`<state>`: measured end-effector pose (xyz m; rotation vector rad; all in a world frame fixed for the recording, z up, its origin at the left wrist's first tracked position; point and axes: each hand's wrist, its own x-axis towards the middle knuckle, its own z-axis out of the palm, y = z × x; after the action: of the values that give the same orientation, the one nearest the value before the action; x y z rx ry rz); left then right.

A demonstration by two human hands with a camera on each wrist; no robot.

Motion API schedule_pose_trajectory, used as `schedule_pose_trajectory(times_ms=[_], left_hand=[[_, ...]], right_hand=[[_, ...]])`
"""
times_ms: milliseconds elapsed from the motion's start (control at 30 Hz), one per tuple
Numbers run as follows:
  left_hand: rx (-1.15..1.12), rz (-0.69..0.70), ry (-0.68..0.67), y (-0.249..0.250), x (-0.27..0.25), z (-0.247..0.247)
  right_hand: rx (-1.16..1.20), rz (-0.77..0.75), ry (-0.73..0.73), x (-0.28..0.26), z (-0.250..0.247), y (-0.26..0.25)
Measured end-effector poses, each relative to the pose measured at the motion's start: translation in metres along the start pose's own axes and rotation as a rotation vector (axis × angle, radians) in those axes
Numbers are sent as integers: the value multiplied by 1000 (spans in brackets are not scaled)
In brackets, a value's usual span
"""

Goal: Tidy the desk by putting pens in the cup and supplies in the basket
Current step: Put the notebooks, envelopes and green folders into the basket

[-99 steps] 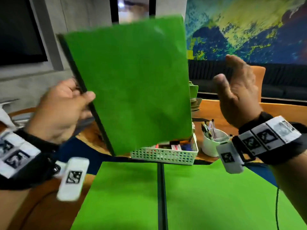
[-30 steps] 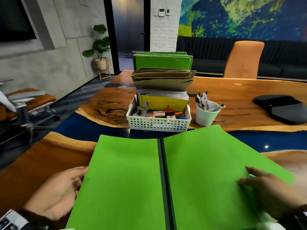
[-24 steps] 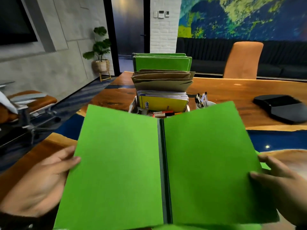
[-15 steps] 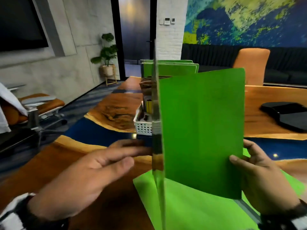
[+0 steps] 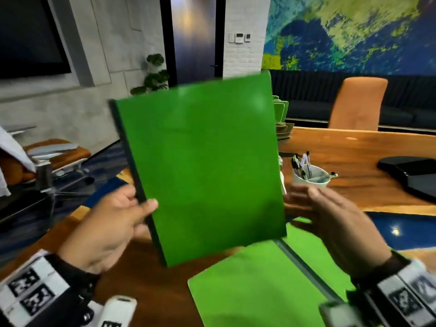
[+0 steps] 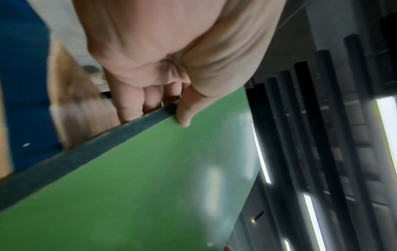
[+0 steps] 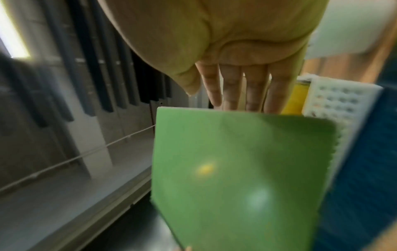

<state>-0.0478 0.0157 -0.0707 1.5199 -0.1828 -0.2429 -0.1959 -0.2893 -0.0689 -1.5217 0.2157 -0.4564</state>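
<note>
A closed green folder (image 5: 203, 166) with a dark spine is held upright above the table. My left hand (image 5: 139, 204) grips it at the spine, thumb on the front cover (image 6: 150, 178), fingers behind. My right hand (image 5: 306, 201) is at the folder's right edge with straight fingers (image 7: 234, 91) reaching behind the cover (image 7: 236, 169), thumb apart. A second green folder (image 5: 259, 286) lies open on the table at lower right. The white cup (image 5: 311, 179) holds several pens. The folder hides the white basket in the head view, but the basket (image 7: 339, 105) shows in the right wrist view.
More green folders (image 5: 280, 112) stand upright in the basket behind the lifted one, and a yellow notebook (image 7: 294, 100) stands in there too. A black object (image 5: 412, 175) lies on the wooden table at the far right. An orange chair (image 5: 356, 102) stands beyond the table.
The top folder, half open on its edge half a second ago, is now closed and lifted. My left hand has taken its spine. My right hand has let go of the cover.
</note>
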Motion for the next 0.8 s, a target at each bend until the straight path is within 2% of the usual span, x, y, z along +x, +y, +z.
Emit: schedule_pose_trajectory(times_ms=[133, 200, 267, 333, 467, 500, 600, 667, 733, 800], left_hand=[[-98, 264, 65, 72, 63, -12], [-142, 400, 48, 112, 93, -4], [-146, 475, 30, 146, 119, 11], [-152, 516, -1, 164, 144, 30], [-119, 476, -25, 160, 193, 72], [-91, 450, -43, 152, 207, 81], [-73, 351, -98, 116, 246, 95], [-33, 328, -169, 87, 264, 98], [59, 303, -214, 59, 279, 98], [35, 239, -214, 37, 291, 98]], right_hand=[[-356, -335, 91, 64, -2, -56], [-533, -463, 101, 96, 2, -84], [-642, -573, 125, 121, 12, -114], [-655, -689, 196, 145, 23, -139], [-802, -987, 466, 175, 45, -166], [-880, -993, 507, 179, 48, -168], [-1016, -863, 582, 200, 45, -168], [-969, -849, 480, 221, 36, -161], [-899, -765, 359, 237, 26, -150], [-885, -711, 347, 253, 17, -135]])
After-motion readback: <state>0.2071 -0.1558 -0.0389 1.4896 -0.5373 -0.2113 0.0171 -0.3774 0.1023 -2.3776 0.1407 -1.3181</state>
